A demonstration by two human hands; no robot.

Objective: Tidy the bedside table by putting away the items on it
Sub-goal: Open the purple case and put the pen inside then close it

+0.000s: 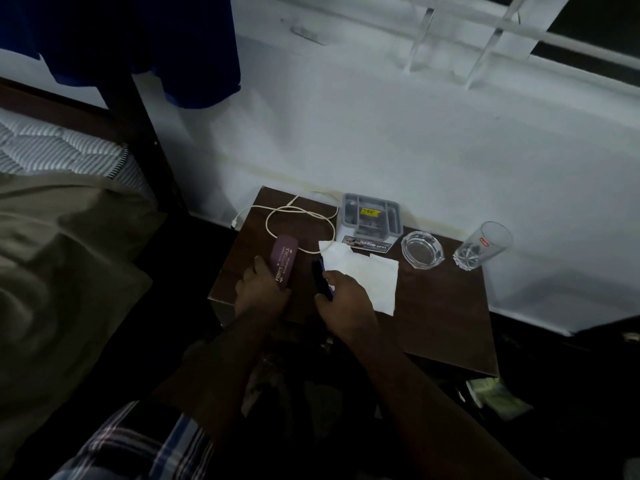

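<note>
Risk sat left first: left hand (pixel 261 284) gripped maroon glasses case (pixel 284 261), its far end beside the looped white cable (pixel 301 220), a possible snag. Right hand (pixel 341 299) pinched a dark blue object (pixel 320 277) touching the tissue (pixel 367 271); ashtray (pixel 422 250) and glass (pixel 481 245) stood near the counter (pixel 443 320) edge.

Dim room; white wall (pixel 381 126), barred window (pixel 519 32) upper right, bed (pixel 52 209) left, blue cloth (pixel 156 46) hanging

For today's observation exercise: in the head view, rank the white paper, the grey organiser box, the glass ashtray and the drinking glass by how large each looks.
Largest to smallest:
1. white paper
2. grey organiser box
3. drinking glass and glass ashtray: too alike to rank, and the glass is seen at an angle.
</note>
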